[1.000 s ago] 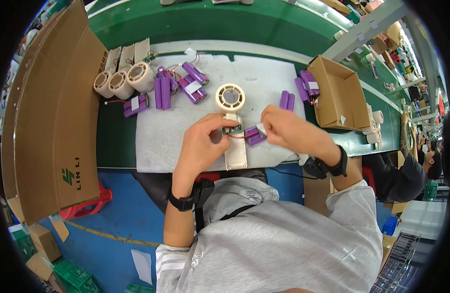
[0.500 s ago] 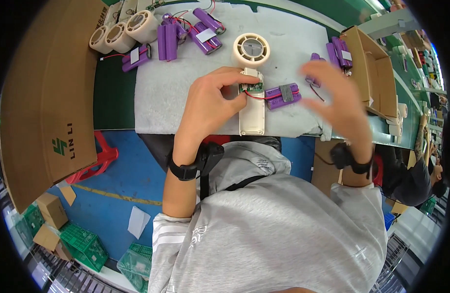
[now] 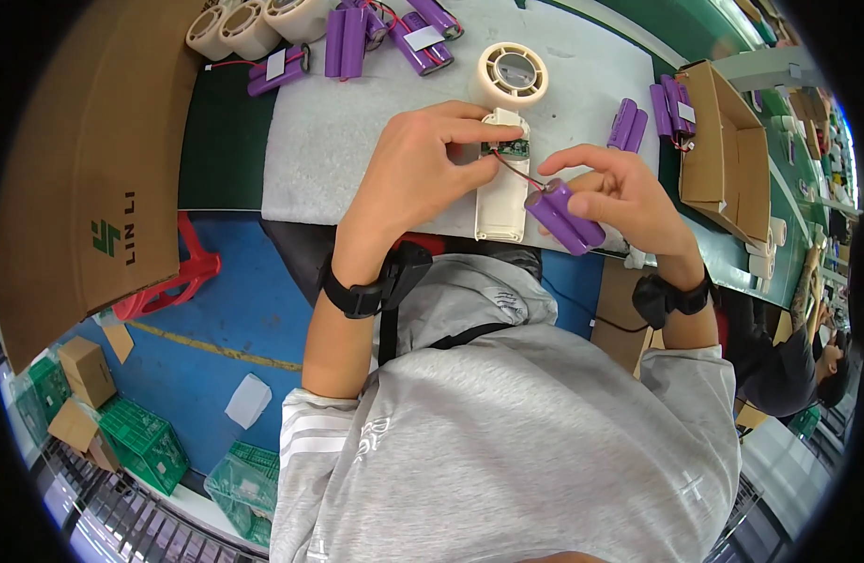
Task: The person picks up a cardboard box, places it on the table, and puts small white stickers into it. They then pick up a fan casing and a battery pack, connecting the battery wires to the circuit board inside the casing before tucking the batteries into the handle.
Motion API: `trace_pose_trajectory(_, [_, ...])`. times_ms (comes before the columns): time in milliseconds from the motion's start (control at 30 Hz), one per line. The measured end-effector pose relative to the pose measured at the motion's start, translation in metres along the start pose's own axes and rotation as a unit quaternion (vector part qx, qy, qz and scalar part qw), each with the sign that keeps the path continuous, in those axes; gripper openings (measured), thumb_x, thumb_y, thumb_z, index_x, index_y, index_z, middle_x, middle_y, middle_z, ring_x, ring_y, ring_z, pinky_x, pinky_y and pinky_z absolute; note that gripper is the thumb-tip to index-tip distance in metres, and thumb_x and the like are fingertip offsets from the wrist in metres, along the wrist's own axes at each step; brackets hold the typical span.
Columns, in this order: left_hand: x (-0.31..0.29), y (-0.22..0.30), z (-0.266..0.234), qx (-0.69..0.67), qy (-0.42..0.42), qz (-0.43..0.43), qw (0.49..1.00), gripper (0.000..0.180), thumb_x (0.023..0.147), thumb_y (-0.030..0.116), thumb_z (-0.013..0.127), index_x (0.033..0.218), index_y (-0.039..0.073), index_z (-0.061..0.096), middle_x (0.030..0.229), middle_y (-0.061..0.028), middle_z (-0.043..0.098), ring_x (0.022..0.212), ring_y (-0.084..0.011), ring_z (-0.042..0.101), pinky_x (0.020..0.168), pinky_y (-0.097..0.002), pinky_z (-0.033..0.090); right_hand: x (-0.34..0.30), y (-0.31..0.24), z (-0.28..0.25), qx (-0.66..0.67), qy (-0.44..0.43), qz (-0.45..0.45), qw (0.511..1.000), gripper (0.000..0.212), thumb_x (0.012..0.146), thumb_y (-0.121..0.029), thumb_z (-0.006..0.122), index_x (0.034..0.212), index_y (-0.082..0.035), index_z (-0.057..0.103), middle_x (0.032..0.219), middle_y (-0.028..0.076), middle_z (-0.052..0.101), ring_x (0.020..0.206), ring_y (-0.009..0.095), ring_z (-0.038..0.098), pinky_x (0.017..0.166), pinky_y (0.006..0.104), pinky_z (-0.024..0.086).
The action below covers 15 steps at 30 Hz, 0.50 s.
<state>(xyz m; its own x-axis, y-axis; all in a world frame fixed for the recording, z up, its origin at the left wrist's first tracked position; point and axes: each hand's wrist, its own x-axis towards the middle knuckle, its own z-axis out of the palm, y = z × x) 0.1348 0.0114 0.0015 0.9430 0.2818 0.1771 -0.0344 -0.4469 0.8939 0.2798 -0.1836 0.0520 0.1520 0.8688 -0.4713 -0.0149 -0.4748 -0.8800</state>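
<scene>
Housing (image 3: pixel 500 206): on the desk (image 3: pixel 221 169), clamped by your left hand (image 3: pixel 432 155) at its circuit board (image 3: pixel 518 148), seemingly for steadiness. Battery pack (image 3: pixel 565 220): raised beside it, gripped in your right hand (image 3: pixel 629 199), seemingly so its wires (image 3: pixel 518 171) reach.

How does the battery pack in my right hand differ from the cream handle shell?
The battery pack is purple; the handle shell is cream. The pack is two cylinders; the shell, an open casing. Your right hand holds the pack tilted; the shell lies on the mat. Both are longer than wide.
</scene>
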Motion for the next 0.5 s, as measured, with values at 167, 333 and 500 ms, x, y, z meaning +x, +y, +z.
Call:
trace_pose_trajectory(167, [0.0,0.0,0.002,-0.008,0.015,-0.012,1.0,0.03,0.072,0.012,0.073,0.102,0.016,0.075,0.096,-0.0087,0.069,0.063,-0.0198,0.058,0.061,-0.0292,0.048,-0.007,0.011,0.015,0.28,-0.04,-0.031,0.959,0.068,0.078,-0.003,0.069,0.137,0.0,0.035,0.11,0.017,0.06,0.092,0.028,0.065,0.074,0.031,0.057])
trace_pose_trajectory(333, [0.0,-0.005,0.004,0.007,0.037,0.042,0.998,0.03,0.072,0.016,0.074,0.102,0.016,0.075,0.096,-0.0088,0.069,0.062,-0.0197,0.057,0.06,-0.0302,0.048,-0.009,0.013,0.023,0.256,-0.068,-0.123,0.956,0.08,0.069,0.004,0.073,0.138,-0.001,0.033,0.119,0.018,0.052,0.103,0.03,0.062,0.08,0.0351,0.057])
trace_pose_trajectory(500, [-0.001,-0.002,0.003,0.031,0.029,0.053,0.998,0.032,0.072,0.013,0.074,0.104,0.015,0.074,0.106,-0.0139,0.068,0.07,-0.0202,0.064,0.063,-0.0283,0.05,-0.011,-0.005,0.018,0.175,-0.02,0.007,0.984,0.088,0.06,0.005,0.079,0.137,-0.001,0.037,0.121,0.015,0.05,0.112,0.028,0.056,0.09,0.0353,0.051])
